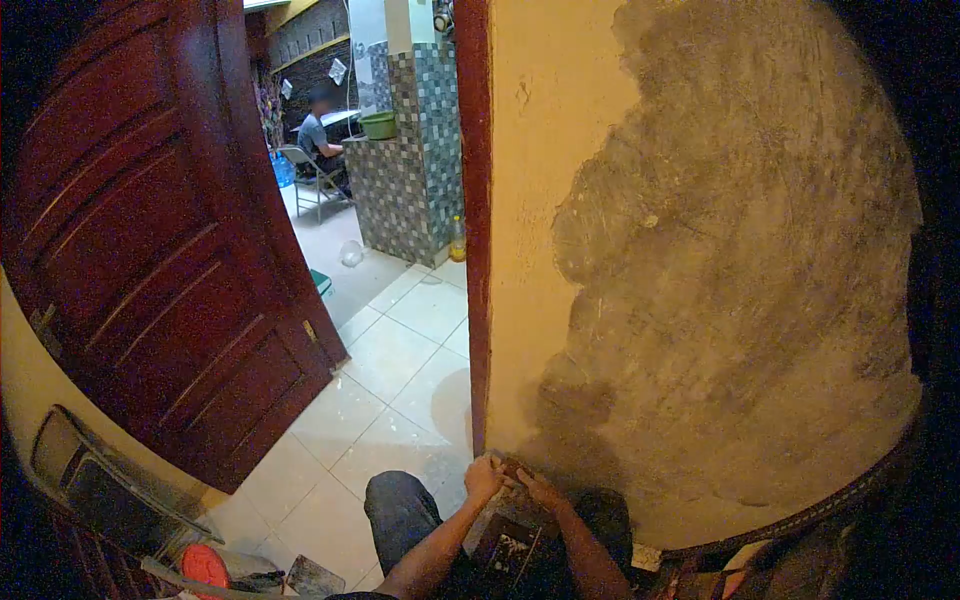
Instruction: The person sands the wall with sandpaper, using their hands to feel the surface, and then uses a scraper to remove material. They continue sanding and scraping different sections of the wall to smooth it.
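Observation:
My left hand (484, 477) is closed, low down by the foot of the dark red door frame (478, 300). Close beside it my right hand (540, 488) has its fingers curled, and the two almost meet. Between the fingers shows a small reddish-brown thing (516, 468), too small to make out. Both hands are near the bottom of a yellow wall (530, 250) with a large rough grey-brown patch (740, 260). Below them, between my knees, is a dark board-like thing (505, 550) with whitish smears.
A dark red panelled door (150, 250) stands open at left. White floor tiles (390, 355) lead to another room, where a person (318, 135) sits on a folding chair (315, 185) near a mosaic-tiled counter (390, 205). A red thing (205, 568) is at lower left.

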The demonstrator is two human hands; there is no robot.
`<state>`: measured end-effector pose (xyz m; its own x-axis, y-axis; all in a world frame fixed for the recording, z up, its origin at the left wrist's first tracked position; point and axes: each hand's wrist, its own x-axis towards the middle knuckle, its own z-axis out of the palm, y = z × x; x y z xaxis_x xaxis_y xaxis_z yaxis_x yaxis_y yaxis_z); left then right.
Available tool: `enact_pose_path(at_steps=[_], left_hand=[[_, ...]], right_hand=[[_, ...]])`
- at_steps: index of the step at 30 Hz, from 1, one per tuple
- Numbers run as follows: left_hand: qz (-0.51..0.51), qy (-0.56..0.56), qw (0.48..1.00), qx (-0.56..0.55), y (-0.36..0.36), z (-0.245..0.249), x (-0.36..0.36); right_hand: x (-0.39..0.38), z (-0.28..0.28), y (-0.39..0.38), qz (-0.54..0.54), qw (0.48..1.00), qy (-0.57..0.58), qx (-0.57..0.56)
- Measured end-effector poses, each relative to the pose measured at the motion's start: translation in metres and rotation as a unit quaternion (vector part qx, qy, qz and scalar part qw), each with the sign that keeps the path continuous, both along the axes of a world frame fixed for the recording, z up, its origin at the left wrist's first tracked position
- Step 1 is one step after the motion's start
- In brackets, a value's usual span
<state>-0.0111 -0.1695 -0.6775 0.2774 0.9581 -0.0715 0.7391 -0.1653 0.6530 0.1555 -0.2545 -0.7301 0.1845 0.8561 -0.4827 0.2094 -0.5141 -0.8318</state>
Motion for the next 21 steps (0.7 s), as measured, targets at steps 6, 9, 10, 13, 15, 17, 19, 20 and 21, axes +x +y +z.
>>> enact_pose_path(at_steps=[6, 9, 10, 13, 15, 17, 19, 20, 21], left_hand=[[-0.013, -0.11, 0.993, -0.048, 0.003, -0.013, 0.002], [-0.066, -0.132, 0.989, 0.014, 0.002, -0.021, 0.001], [-0.069, -0.133, 0.989, 0.015, 0.002, -0.021, 0.003], [-0.079, -0.144, 0.985, 0.045, -0.002, -0.011, 0.006], [-0.083, -0.097, 0.991, 0.036, -0.007, 0.002, 0.008], [-0.1, -0.128, 0.984, 0.077, -0.007, -0.007, 0.009], [-0.123, -0.163, 0.972, 0.117, -0.007, 0.001, 0.01], [-0.087, -0.178, 0.973, 0.122, -0.016, 0.017, 0.005], [-0.053, -0.197, 0.971, 0.128, -0.018, 0.034, 0.004]], right_hand=[[-0.011, 0.033, -0.001, -0.016, 0.979, 0.193, 0.057], [-0.003, 0.006, 0.001, -0.019, 0.973, 0.228, 0.012], [0.0, -0.005, 0.004, -0.019, 0.979, 0.202, 0.011], [0.019, -0.101, 0.018, -0.031, 0.998, -0.027, -0.043], [0.01, -0.067, 0.009, -0.031, 0.999, -0.017, 0.036], [0.006, -0.042, 0.012, -0.036, 0.992, -0.015, 0.122], [0.007, -0.042, 0.01, -0.011, 0.96, 0.183, 0.21], [0.007, -0.044, 0.007, -0.004, 0.939, 0.246, 0.239], [0.008, -0.05, 0.004, 0.045, 0.953, 0.091, 0.285]])
